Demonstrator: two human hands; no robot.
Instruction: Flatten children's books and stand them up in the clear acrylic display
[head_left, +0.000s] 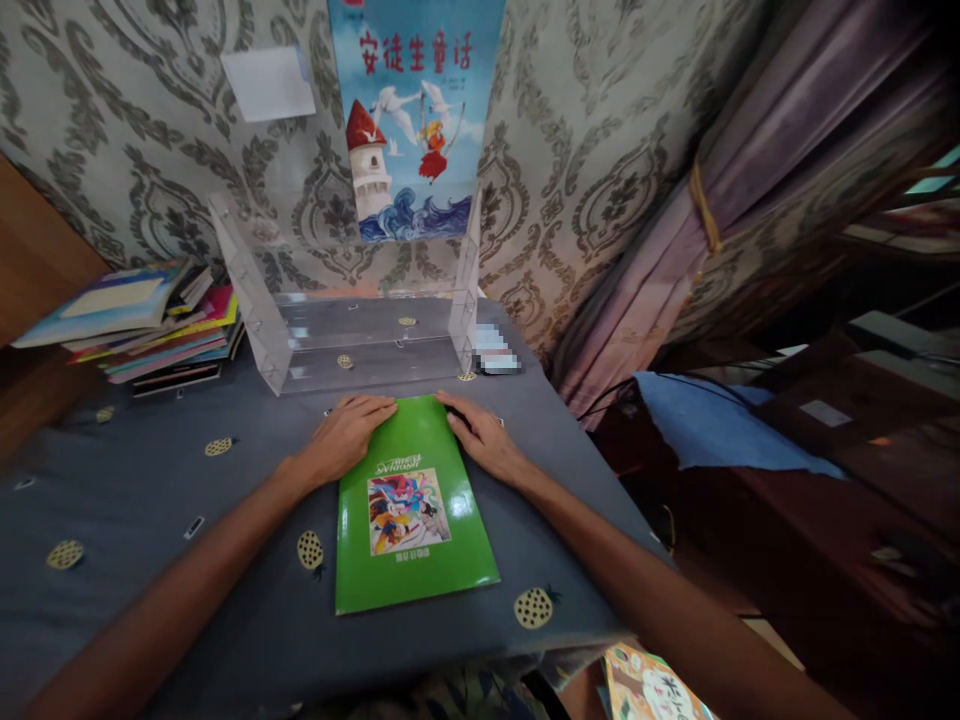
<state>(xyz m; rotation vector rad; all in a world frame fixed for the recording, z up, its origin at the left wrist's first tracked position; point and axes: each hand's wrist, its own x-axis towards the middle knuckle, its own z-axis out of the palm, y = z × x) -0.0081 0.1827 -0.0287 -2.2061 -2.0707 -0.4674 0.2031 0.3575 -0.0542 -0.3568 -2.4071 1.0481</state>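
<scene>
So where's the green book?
In the head view, the green book lies just left of centre on the tablecloth, before the clear rack, between left hand and right hand.

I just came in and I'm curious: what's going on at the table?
Someone's left hand and right hand are at the far corners of a green book lying on the cloth-covered table. I can't tell how firm the grip is. Past the book stands a clear rack, with a blue book upright at the back. A pile of books lies off to the left.

The book [412, 510] is bright green, the tablecloth [255, 610] slate-grey with yellow pineapples [533, 608].
</scene>
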